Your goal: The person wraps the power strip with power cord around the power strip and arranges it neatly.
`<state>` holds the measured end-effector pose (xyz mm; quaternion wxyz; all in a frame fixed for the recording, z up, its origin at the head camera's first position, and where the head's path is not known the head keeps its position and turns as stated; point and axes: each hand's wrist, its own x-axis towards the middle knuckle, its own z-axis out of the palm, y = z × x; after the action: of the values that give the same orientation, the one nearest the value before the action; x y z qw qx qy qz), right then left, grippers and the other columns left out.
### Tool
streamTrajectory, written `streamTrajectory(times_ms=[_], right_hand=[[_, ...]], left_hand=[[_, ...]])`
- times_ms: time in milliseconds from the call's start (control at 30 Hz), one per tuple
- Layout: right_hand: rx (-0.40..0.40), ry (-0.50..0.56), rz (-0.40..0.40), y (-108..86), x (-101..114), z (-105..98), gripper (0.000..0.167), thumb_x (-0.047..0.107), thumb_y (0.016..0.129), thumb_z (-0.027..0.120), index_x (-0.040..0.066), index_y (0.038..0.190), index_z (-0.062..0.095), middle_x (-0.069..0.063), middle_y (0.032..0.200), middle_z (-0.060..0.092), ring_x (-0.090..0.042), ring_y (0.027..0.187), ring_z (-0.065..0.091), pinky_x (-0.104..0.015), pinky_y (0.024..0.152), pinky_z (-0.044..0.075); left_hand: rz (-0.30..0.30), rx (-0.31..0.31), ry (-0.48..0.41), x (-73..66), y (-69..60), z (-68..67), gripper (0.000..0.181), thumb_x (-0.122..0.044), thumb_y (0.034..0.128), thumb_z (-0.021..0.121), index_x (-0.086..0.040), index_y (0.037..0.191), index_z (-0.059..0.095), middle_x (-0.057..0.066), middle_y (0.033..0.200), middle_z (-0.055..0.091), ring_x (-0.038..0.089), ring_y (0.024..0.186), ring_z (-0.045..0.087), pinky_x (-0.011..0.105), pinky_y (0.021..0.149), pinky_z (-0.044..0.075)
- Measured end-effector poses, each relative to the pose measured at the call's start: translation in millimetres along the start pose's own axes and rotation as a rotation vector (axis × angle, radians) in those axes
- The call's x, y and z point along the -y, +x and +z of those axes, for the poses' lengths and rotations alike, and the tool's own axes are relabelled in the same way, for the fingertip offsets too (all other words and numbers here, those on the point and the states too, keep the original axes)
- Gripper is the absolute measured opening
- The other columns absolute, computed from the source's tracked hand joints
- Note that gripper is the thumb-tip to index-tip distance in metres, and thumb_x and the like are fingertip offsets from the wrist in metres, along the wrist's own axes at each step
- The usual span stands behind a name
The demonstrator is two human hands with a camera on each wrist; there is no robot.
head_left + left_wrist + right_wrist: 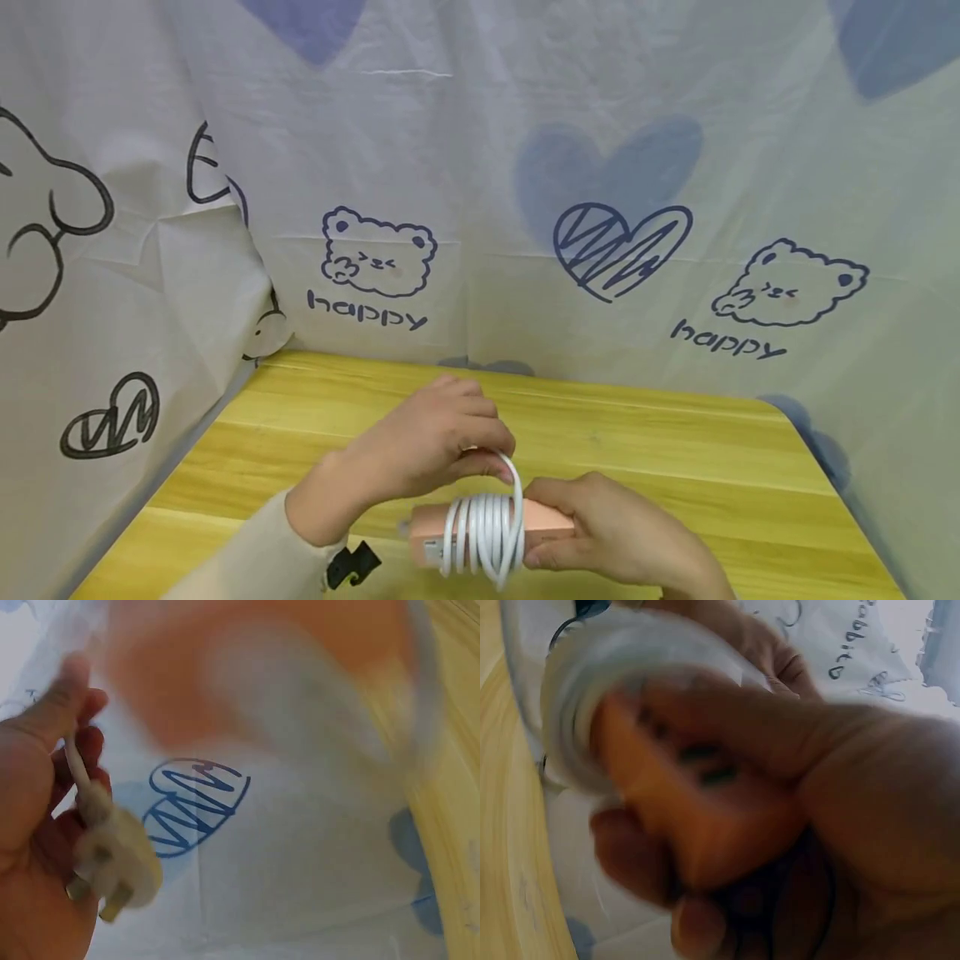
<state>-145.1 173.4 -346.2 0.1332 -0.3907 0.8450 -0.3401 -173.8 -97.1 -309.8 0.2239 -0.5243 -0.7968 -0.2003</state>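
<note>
A salmon-pink power strip (547, 518) is held above the table, with a white cord (487, 533) wound round its middle in several turns. My right hand (622, 525) grips the strip's right end; sockets (705, 765) show beside the thumb in the right wrist view, which is blurred. Just above the coil, my left hand (438, 437) pinches the cord's free end, which arches down to the windings. The left wrist view has the cord's plug (124, 859) hanging below the left fingers, its metal prongs showing. Blur hides the strip's detail there.
A yellow wood-grain table (360, 400) lies under both hands. White cloth (480, 167) printed with hearts and bears hangs behind it and along the sides. A black strap piece (354, 565) sits at the left sleeve's cuff.
</note>
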Motion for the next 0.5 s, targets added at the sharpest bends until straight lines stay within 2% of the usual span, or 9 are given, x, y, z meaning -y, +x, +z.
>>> streamTrajectory(times_ms=[67,133,200,267,367,400,433,500], right_hand=[[0.021,0.102,-0.089,-2.8,0.3,-1.9,0.02,0.04,0.096,0.078,0.03,0.108,0.065,0.017,0.079,0.058,0.005,0.065,0.051,-0.018,0.055,0.044],[0.005,0.197,-0.157,-4.9,0.5,-3.6,0.021,0.029,0.096,0.079,0.026,0.112,0.067,0.012,0.081,0.06,0.005,0.066,0.052,-0.018,0.054,0.045],[-0.034,0.27,-0.201,-6.1,0.9,-4.4,0.025,0.018,0.096,0.079,0.021,0.118,0.068,0.008,0.084,0.064,0.003,0.068,0.053,-0.019,0.055,0.047],[-0.078,0.307,-0.225,-6.4,1.5,-4.4,0.03,0.011,0.095,0.078,0.018,0.122,0.068,0.003,0.087,0.067,0.002,0.07,0.055,-0.021,0.055,0.049],[-0.132,0.351,-0.236,-5.6,2.8,-3.9,0.032,0.003,0.094,0.077,0.016,0.122,0.069,-0.002,0.09,0.069,-0.001,0.07,0.057,-0.025,0.054,0.051],[-0.146,0.375,-0.236,-5.4,3.2,-3.7,0.032,0.001,0.094,0.077,0.015,0.121,0.069,-0.003,0.089,0.07,-0.003,0.07,0.058,-0.026,0.054,0.052],[-0.161,0.399,-0.244,-4.6,3.3,-3.3,0.032,-0.002,0.093,0.076,0.013,0.12,0.069,-0.006,0.088,0.069,-0.004,0.069,0.059,-0.028,0.053,0.052],[-0.194,0.45,-0.231,-2.9,4.2,-2.6,0.028,-0.004,0.094,0.073,0.01,0.118,0.068,-0.008,0.087,0.068,-0.008,0.068,0.062,-0.031,0.052,0.054]], left_hand=[[-0.108,0.058,-0.23,4.5,-1.4,-0.3,0.014,-0.032,0.0902,0.082,-0.022,0.091,0.073,-0.015,0.082,0.066,0.002,0.075,0.053,0.021,0.072,0.047],[-0.26,0.1,-0.451,7.3,-3.7,0.4,0.013,-0.026,0.0918,0.082,-0.02,0.091,0.07,-0.012,0.081,0.065,0.002,0.073,0.053,0.02,0.067,0.048],[-0.41,0.105,-0.625,9.4,-6.1,5.0,0.012,-0.021,0.095,0.08,-0.017,0.092,0.069,-0.009,0.08,0.064,0.003,0.072,0.054,0.022,0.065,0.049],[-0.491,0.075,-0.752,10.8,-8.8,13.4,0.009,-0.015,0.0972,0.077,-0.013,0.095,0.068,-0.006,0.081,0.064,0.005,0.072,0.056,0.023,0.065,0.05],[-0.495,-0.019,-0.946,13.0,-15.4,30.7,0.011,-0.012,0.1017,0.07,-0.002,0.1,0.066,-0.005,0.086,0.065,0.006,0.075,0.057,0.021,0.067,0.05],[-0.473,-0.054,-1.02,13.6,-18.0,36.6,0.013,-0.011,0.1037,0.067,0.001,0.102,0.065,-0.006,0.089,0.066,0.006,0.078,0.058,0.02,0.069,0.05],[-0.424,-0.084,-1.094,14.9,-20.8,43.0,0.015,-0.011,0.1055,0.064,0.004,0.106,0.063,-0.006,0.094,0.066,0.006,0.082,0.059,0.021,0.072,0.051],[-0.352,-0.139,-1.233,15.1,-24.5,54.2,0.016,-0.013,0.1077,0.06,0.002,0.113,0.064,-0.007,0.102,0.069,0.006,0.09,0.062,0.022,0.08,0.053]])
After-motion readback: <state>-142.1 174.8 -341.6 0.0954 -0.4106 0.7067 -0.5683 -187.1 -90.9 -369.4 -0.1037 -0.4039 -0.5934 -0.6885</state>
